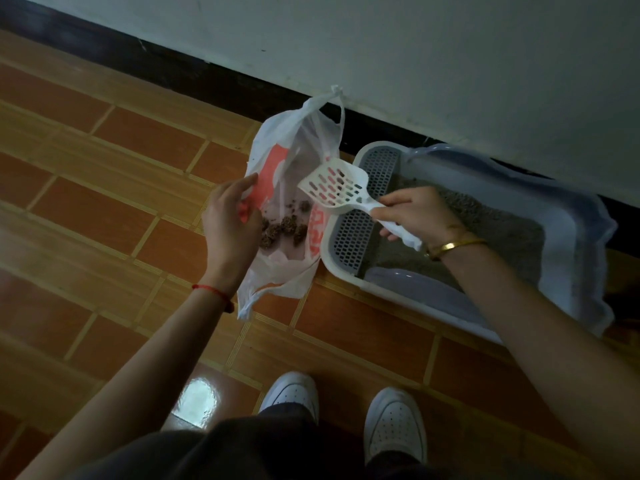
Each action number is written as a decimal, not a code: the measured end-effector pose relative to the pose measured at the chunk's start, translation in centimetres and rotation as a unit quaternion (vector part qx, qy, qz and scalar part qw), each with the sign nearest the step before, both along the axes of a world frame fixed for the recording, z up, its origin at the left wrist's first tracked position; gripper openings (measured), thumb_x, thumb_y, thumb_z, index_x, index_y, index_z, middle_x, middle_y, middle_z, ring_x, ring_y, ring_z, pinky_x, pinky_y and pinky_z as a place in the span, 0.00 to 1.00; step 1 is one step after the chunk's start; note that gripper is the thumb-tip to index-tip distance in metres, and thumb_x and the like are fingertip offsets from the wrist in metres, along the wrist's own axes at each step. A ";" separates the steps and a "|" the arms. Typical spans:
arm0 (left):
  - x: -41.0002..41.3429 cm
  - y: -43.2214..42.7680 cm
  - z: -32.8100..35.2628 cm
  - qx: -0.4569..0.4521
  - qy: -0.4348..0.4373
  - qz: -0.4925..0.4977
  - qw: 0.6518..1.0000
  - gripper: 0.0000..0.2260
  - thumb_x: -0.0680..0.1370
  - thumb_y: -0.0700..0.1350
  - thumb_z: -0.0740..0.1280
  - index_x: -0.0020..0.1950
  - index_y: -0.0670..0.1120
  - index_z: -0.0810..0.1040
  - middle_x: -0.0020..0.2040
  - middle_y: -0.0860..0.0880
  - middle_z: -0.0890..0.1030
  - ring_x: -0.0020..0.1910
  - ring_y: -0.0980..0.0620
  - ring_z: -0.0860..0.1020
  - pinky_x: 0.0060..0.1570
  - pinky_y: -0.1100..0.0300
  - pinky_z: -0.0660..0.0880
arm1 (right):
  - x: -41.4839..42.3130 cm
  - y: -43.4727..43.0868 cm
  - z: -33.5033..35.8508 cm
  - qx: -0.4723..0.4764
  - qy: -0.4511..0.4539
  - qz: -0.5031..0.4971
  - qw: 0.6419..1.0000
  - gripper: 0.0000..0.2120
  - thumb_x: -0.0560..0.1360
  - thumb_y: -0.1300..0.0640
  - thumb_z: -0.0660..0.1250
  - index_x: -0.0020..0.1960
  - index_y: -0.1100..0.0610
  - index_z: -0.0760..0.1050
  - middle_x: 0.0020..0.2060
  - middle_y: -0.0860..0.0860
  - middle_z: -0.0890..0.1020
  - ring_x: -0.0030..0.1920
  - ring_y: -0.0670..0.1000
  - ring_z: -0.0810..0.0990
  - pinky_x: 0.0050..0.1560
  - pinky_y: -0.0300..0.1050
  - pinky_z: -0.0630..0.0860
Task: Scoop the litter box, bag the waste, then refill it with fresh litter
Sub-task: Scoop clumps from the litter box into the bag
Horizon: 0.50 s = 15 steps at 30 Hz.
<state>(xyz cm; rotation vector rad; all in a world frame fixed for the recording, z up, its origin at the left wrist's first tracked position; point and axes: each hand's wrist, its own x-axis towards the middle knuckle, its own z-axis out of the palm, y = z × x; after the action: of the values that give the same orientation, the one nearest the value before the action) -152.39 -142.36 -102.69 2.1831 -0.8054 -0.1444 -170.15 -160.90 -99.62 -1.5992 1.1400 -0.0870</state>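
A white slotted litter scoop (pixel 334 188) hangs over the mouth of a white plastic bag with red print (pixel 273 174). My right hand (pixel 412 213) grips the scoop's handle. My left hand (pixel 232 220) pinches the bag's near edge and holds it apart. Several brown waste clumps (pixel 284 228) lie inside the bag. The scoop's blade looks nearly empty. The litter box (pixel 561 223), white and pale blue with a grey perforated step (pixel 356 237), stands to the right against the wall and holds grey litter (pixel 502 230).
The box and bag rest on an orange and yellow tiled floor (pixel 121 202). A white wall with a dark baseboard (pixel 214 81) runs behind them. My two white shoes (pixel 394 424) stand just in front of the box.
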 end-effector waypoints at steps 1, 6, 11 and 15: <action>-0.1 -0.1 0.1 0.002 -0.001 -0.006 1.000 0.18 0.78 0.34 0.63 0.67 0.43 0.76 0.63 0.44 0.78 0.57 0.54 0.75 0.47 0.74 0.71 | -0.9 -0.1 0.5 0.009 0.001 -0.004 1.000 0.16 0.72 0.63 0.71 0.59 0.65 0.78 0.44 0.61 0.83 0.32 0.51 0.80 0.31 0.39 0.79; -0.9 -0.7 0.3 0.016 -0.020 -0.038 0.999 0.15 0.78 0.35 0.64 0.64 0.45 0.79 0.62 0.46 0.78 0.57 0.53 0.76 0.47 0.74 0.69 | -6.2 -0.4 2.0 0.023 0.020 -0.042 0.999 0.17 0.72 0.59 0.72 0.59 0.58 0.77 0.42 0.51 0.81 0.34 0.46 0.77 0.28 0.35 0.75; -2.1 -1.0 0.6 0.028 -0.032 -0.064 0.997 0.14 0.78 0.34 0.65 0.63 0.43 0.79 0.62 0.44 0.78 0.56 0.54 0.75 0.47 0.78 0.68 | -11.8 -0.8 1.8 0.005 0.034 -0.147 0.988 0.15 0.73 0.61 0.70 0.59 0.59 0.76 0.39 0.54 0.80 0.33 0.48 0.74 0.30 0.40 0.71; -3.3 -1.4 0.8 0.027 -0.039 -0.083 0.995 0.16 0.78 0.33 0.65 0.65 0.41 0.78 0.62 0.42 0.79 0.55 0.58 0.71 0.56 0.77 0.68 | -16.1 -1.3 0.5 -0.128 0.140 -0.134 0.973 0.13 0.74 0.57 0.68 0.58 0.57 0.76 0.45 0.56 0.81 0.39 0.52 0.77 0.37 0.45 0.73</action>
<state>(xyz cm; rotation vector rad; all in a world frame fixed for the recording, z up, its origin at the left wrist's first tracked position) -155.70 -143.78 -101.91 2.1809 -1.0388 -0.1675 -186.21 -162.24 -99.10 -1.7102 1.6167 -0.1977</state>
